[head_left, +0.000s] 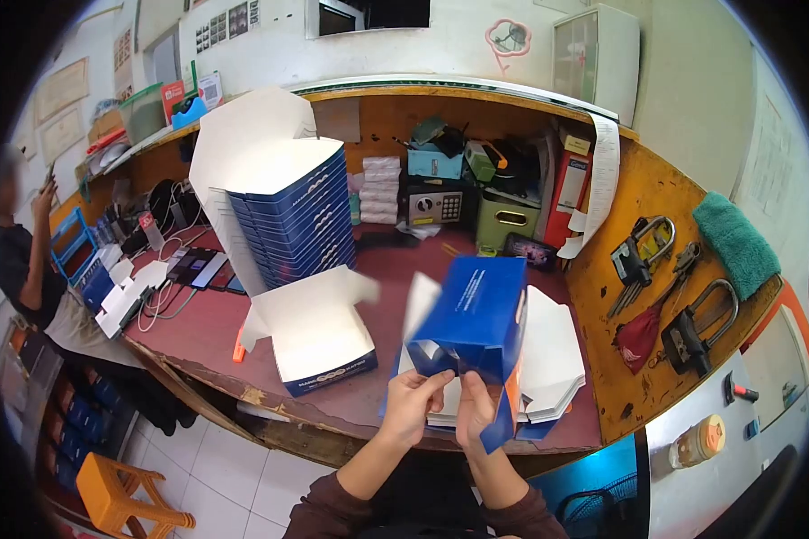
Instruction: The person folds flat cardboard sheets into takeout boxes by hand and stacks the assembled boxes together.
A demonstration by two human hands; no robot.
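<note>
A blue cardboard box (476, 301) with small white print stands tilted above the desk, its near end partly folded. My left hand (411, 406) pinches the lower edge of that near end. Beside it, my right hand (476, 411) grips the same end near a hanging blue flap with an orange inner side. Beneath and to the right lie stacked flat white box blanks (553, 359). An open white-lined box (322, 346) with a blue front rests to the left. Behind that box rises a tall stack of nested blue boxes (297, 220) with white lids raised.
Phones (208, 269) and cables lie on the desk's left. A safe (436, 207) and green box (505, 222) stand at the back. Padlocks (634, 265) hang on the right panel. A person (36, 269) stands far left, near an orange stool (121, 485).
</note>
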